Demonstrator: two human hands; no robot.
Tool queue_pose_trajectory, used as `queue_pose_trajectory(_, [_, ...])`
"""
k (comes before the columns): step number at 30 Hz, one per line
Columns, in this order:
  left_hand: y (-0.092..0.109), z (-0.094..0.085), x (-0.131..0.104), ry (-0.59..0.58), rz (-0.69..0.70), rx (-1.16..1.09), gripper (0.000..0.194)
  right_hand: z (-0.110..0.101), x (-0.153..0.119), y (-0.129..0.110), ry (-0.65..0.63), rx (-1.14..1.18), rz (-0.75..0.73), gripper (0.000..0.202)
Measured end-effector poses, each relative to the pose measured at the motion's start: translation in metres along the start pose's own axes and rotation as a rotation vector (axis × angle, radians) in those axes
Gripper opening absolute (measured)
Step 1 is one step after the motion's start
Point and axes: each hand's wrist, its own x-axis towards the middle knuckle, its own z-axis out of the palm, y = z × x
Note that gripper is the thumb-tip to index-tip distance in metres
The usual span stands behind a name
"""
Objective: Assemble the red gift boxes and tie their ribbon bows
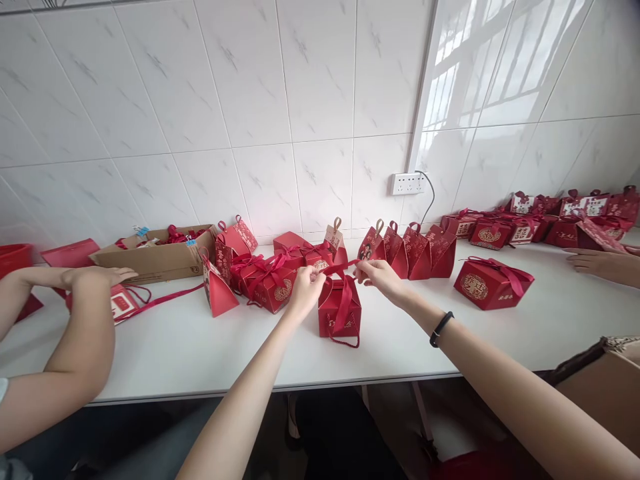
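- Two hands work at one red ribbon (342,269) above the landmark, the front gift box (339,315): the left hand (309,287) pinches it at the left, the right hand (381,276) at the right.
- Upright on the white table (280,355), the front gift box has ribbon down its face and a cord handle (346,343) drooping at its front; its contents are hidden.
- Left of it, a cluster of ribbon-tied red boxes (273,287) stands beside a tapered red box (219,290).
- Behind it and to the right, four tapered boxes with loops (416,255) form a row.
- Well to its right sits a bow-tied box (493,283), closed.
- Farther left, an open cardboard carton (155,263) holds red ribbon pieces and blue-and-white bits; nearer, a co-worker's hand (103,275) is over a red-and-white box (123,304).
- Farthest right, many red boxes (565,223) crowd together near another person's hand (595,261).
- Behind it, a power strip (409,184) is on the tiled wall.
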Motion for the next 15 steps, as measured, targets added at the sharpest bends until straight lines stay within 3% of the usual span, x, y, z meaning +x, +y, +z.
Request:
queue_pose_trajectory(5, [0.011,-0.006,0.010,-0.070,-0.015,-0.246,0.015,0.000,-0.003,-0.011,0.035,0.064,0.013,0.046])
queue_pose_trajectory(10, [0.021,-0.014,0.021,-0.098,-0.002,-0.425,0.019,-0.001,-0.007,-0.024,0.004,0.166,-0.062,0.023])
queue_pose_trajectory(15, [0.035,-0.027,0.028,-0.093,0.000,-0.619,0.016,-0.008,-0.007,-0.044,0.038,0.239,-0.122,0.017])
